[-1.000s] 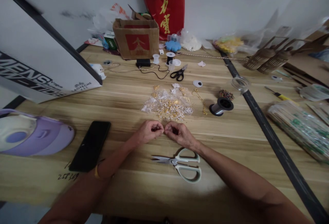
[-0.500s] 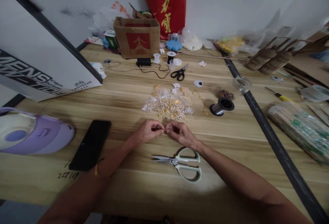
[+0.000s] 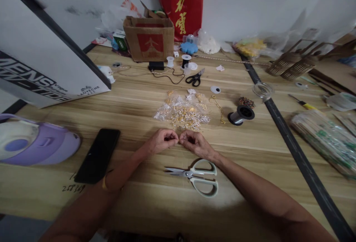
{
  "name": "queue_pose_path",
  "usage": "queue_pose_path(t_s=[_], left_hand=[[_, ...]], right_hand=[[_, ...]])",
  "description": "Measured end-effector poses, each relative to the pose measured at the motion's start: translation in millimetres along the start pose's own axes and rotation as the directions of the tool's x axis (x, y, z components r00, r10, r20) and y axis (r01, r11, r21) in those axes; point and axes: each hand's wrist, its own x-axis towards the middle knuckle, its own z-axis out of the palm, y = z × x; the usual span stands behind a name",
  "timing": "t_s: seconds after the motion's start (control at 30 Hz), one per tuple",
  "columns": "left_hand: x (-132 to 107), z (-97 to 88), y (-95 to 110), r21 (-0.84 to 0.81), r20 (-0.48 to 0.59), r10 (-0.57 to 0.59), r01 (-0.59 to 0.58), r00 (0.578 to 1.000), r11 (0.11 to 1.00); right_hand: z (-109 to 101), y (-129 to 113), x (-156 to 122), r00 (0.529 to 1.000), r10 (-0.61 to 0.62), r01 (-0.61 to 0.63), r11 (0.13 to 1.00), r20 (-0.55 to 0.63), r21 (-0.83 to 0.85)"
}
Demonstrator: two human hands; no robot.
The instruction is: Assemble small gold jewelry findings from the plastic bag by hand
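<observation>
My left hand (image 3: 162, 142) and my right hand (image 3: 194, 143) rest on the wooden table (image 3: 139, 101), fingertips pinched together over something tiny that I cannot make out. Just beyond them lies a heap of small clear bags with gold and silver findings (image 3: 184, 111). Pale green scissors (image 3: 195, 176) lie shut on the table right below my right wrist. A spool of silver wire (image 3: 240, 115) stands to the right of the heap, with a thin gold chain (image 3: 218, 107) beside it.
A black phone (image 3: 98, 155) lies left of my left arm, a lilac and white appliance (image 3: 33, 143) further left. A white box (image 3: 41, 56), a cardboard box (image 3: 149, 39), black scissors (image 3: 195, 78) and small spools stand behind. A black strip (image 3: 292, 142) crosses the table at right.
My hands stay pinched together in the same spot. The view has shifted slightly, nothing else on the table has moved.
</observation>
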Motion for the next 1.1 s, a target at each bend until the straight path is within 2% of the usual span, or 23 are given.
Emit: queue_pose_path(t_s=[1.1], left_hand=[[-0.2, 0.1, -0.5, -0.033, 0.004, -0.029, 0.029, 1.0, 0.999]], right_hand=[[2.3, 2.2, -0.4, 0.999, -0.049, 0.049, 0.999, -0.019, 0.002]])
